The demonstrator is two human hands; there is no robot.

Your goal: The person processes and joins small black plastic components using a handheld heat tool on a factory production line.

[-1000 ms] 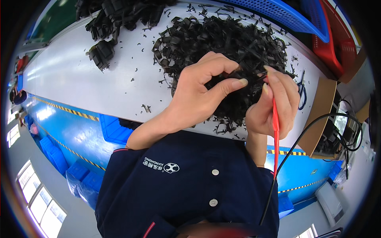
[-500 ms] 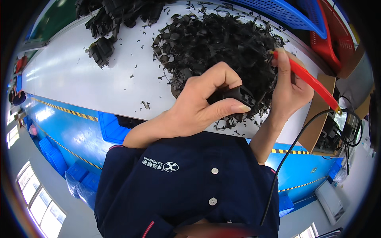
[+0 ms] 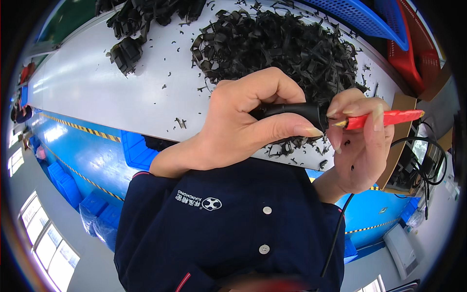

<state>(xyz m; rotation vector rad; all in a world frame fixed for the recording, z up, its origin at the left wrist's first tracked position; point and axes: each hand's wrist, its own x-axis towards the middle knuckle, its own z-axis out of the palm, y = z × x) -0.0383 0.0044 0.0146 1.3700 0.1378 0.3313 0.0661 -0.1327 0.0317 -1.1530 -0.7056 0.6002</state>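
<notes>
My left hand (image 3: 238, 124) is closed around a black, tube-like plastic part (image 3: 302, 111), thumb below and fingers above. Between the thumb and fingers of my right hand (image 3: 362, 155) is a red-handled knife (image 3: 386, 118). Its short pointed metal tip faces left, close by the right end of the part; whether it touches cannot be made out. A few small black scraps stick to my right palm. Just beyond both hands lies a wide heap of black plastic scraps (image 3: 272, 46) on the white table (image 3: 97, 92).
More black parts (image 3: 127, 54) are piled at the far left of the table. A blue perforated basket (image 3: 360, 17) and a red basket (image 3: 413, 58) stand at the far right. On the right is a cardboard box (image 3: 396, 155) beside a black cable (image 3: 435, 182). A blue crate (image 3: 136, 148) sits below the table's near edge.
My right hand has come down and toward the left hand, turning the knife so its tip points left at the part. The part now lies more level, its end turned to the right.
</notes>
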